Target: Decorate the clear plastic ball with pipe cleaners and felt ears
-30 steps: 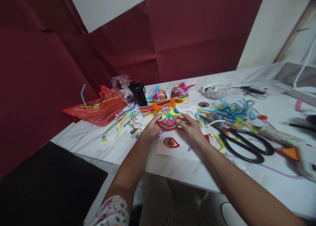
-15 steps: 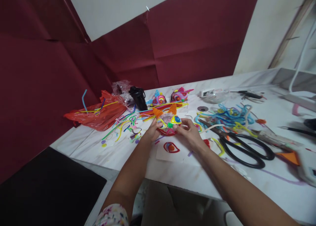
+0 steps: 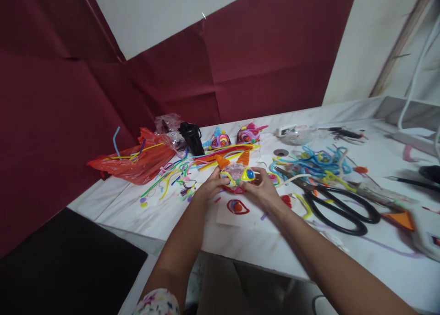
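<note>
Between both hands, above the marbled table, is a cat-like craft piece (image 3: pixel 235 171) with two orange pointed ears, yellow-rimmed eyes and a clear, pinkish top. My left hand (image 3: pixel 213 185) is closed on its left side, thumb across the front. My right hand (image 3: pixel 261 185) grips the right side, its thumb close to the small green nose. Just below them, a red-outlined eye shape (image 3: pixel 238 207) with an orange centre lies on white paper (image 3: pixel 227 219). Another eye piece (image 3: pixel 274 178) shows beside my right hand.
Large black-handled scissors (image 3: pixel 343 209) and tangled blue pipe cleaners (image 3: pixel 318 163) lie right. Two colourful craft pieces (image 3: pixel 220 140) (image 3: pixel 250 134) and a black bottle (image 3: pixel 192 138) stand behind. A red plastic bag (image 3: pixel 137 161) is left, a glue gun (image 3: pixel 419 228) far right.
The craft piece has tilted, showing more of its clear top, and its green nose is now more covered by my right thumb. The view has shifted slightly.
</note>
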